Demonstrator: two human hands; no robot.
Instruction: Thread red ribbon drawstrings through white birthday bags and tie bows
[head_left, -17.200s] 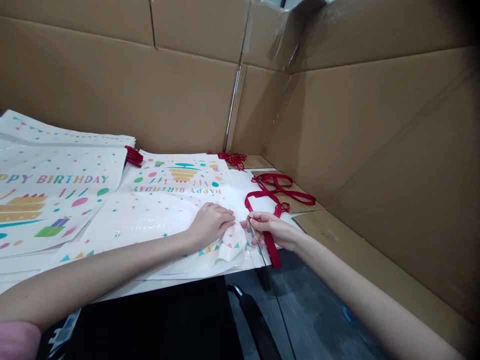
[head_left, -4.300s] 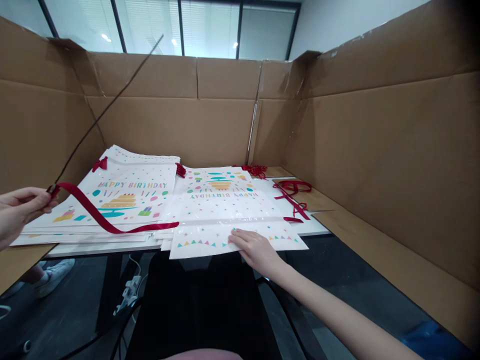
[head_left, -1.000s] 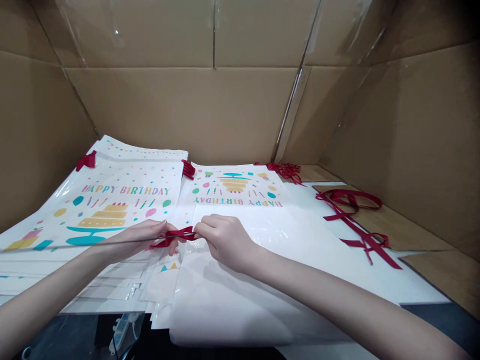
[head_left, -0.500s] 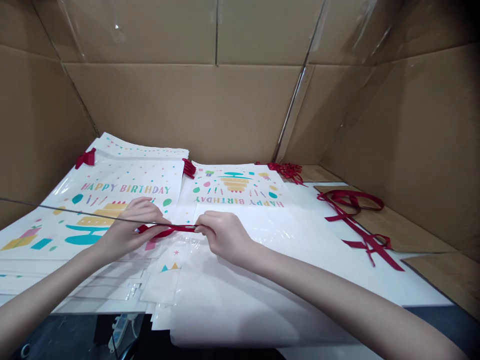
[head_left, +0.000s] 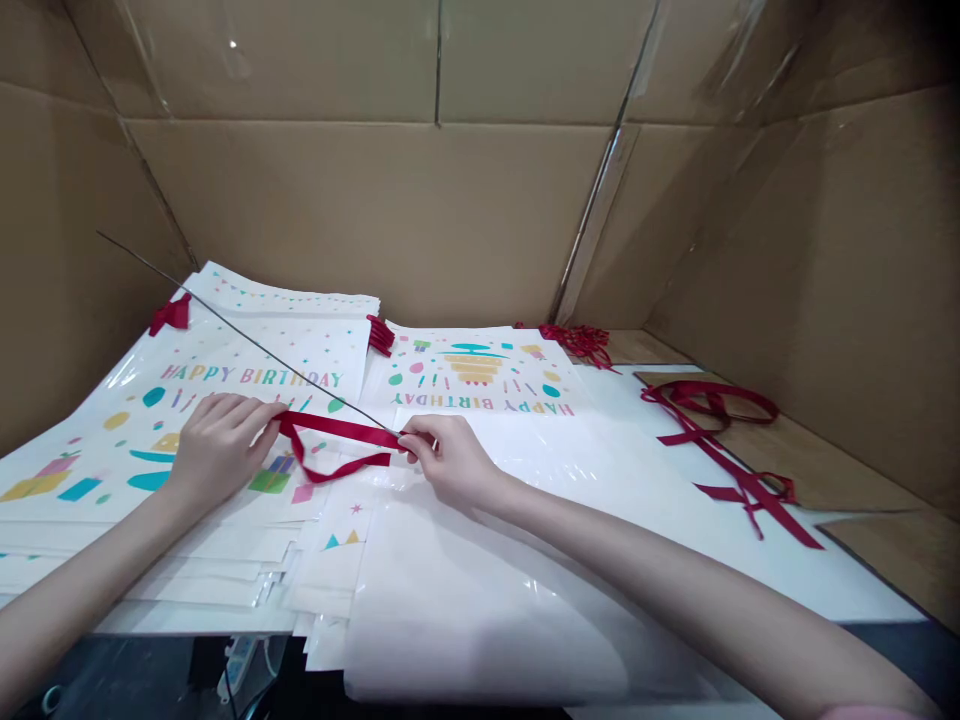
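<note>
Between my two hands a red ribbon is stretched, with a loose loop hanging below it. My left hand pinches the ribbon's left part above the printed "Happy Birthday" sheets. At the ribbon's other end, my right hand is closed on it, over a clear-wrapped white sheet. A thin dark rod slants from the upper left down to my right fingertips, which seem to hold its end too.
Red bows lie at the stack's back left, and a red ribbon bundle lies at the back. Long ribbons lie on the right. Cardboard walls enclose the back and sides.
My left hand has moved left, away from my right hand, and more ribbon shows between them. The thin rod has swung from nearly level to a steeper slant, its far end now higher.
</note>
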